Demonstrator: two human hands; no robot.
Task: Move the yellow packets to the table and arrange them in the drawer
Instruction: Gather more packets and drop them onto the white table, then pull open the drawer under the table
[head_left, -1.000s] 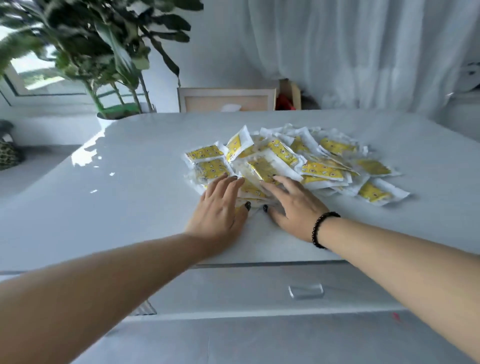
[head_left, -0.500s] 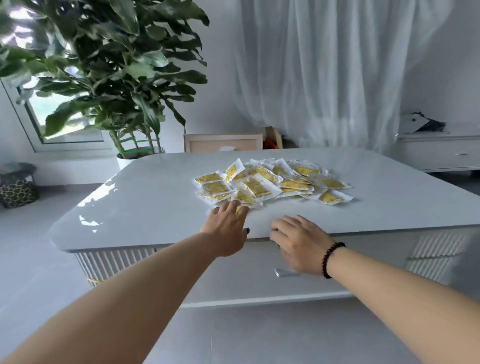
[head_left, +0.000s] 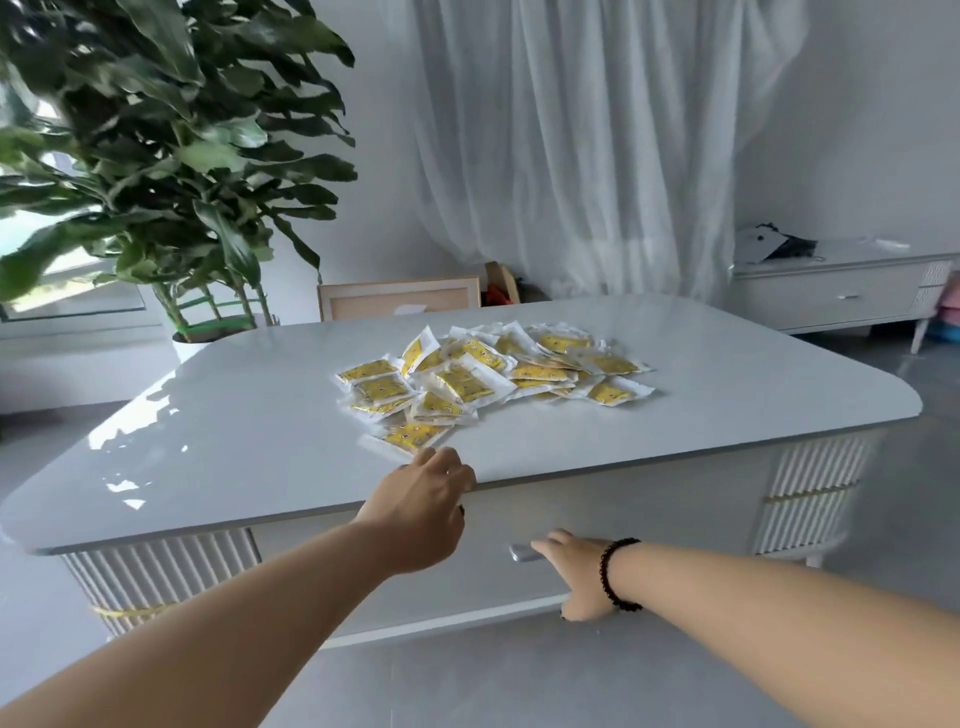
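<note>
Several yellow packets (head_left: 467, 382) in clear wrappers lie in a loose pile on the white table (head_left: 260, 452), toward its middle. The nearest packet (head_left: 415, 435) sits just beyond my left hand (head_left: 423, 501), which rests at the table's front edge with loosely bent fingers and holds nothing. Below the tabletop the drawer (head_left: 649, 525) is closed. My right hand (head_left: 574, 571), with a dark bead bracelet on its wrist, reaches the drawer front. Its fingers lie on the right part of the metal handle (head_left: 522, 553) and its thumb is spread down near the drawer's lower edge.
A large potted plant (head_left: 171, 171) stands behind the table's far left corner. A framed board (head_left: 400, 299) leans behind the table, in front of white curtains. A low white cabinet (head_left: 841, 296) stands at the back right. Grey floor surrounds the table.
The view has pulled back from the table. Both hands left the packet pile: the left drew back to the table edge, the right dropped to the drawer handle.
</note>
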